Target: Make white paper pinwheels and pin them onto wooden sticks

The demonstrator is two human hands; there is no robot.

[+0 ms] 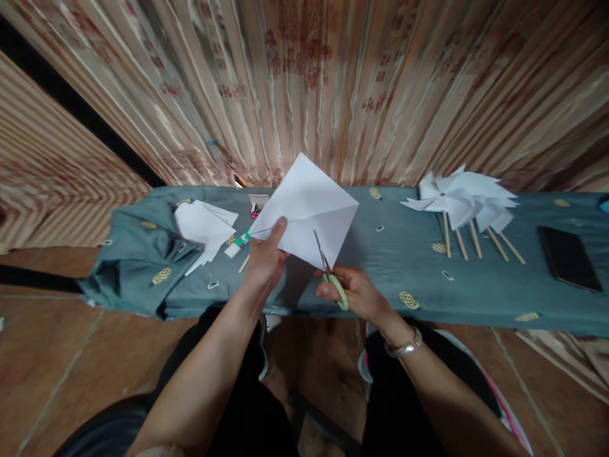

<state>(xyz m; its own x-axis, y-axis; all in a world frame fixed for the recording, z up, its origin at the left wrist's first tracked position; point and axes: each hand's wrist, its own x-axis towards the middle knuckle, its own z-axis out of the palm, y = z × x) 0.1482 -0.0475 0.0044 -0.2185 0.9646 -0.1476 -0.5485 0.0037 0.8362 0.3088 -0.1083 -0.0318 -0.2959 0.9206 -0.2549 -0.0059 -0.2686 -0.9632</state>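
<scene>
A square white sheet of paper (309, 190) with a crease across it is held up, one corner pointing away from me. My left hand (267, 254) grips its left corner, the thumb flat on top. My right hand (354, 289) is closed around the light green handles of a pair of scissors (339, 289). One scissor blade lies over the paper near its lower corner; the other blade is mostly hidden, and I cannot tell whether the paper is cut there.
More white paper (204, 228) lies at the left on the cloth-covered bench (380, 254), near a green-and-white tube (236, 244), a small box (258, 204) and a wooden stick (244, 263). Several paper pinwheels (469, 200) on sticks and a black phone (568, 257) are at the right. A curtain (304, 82) hangs behind.
</scene>
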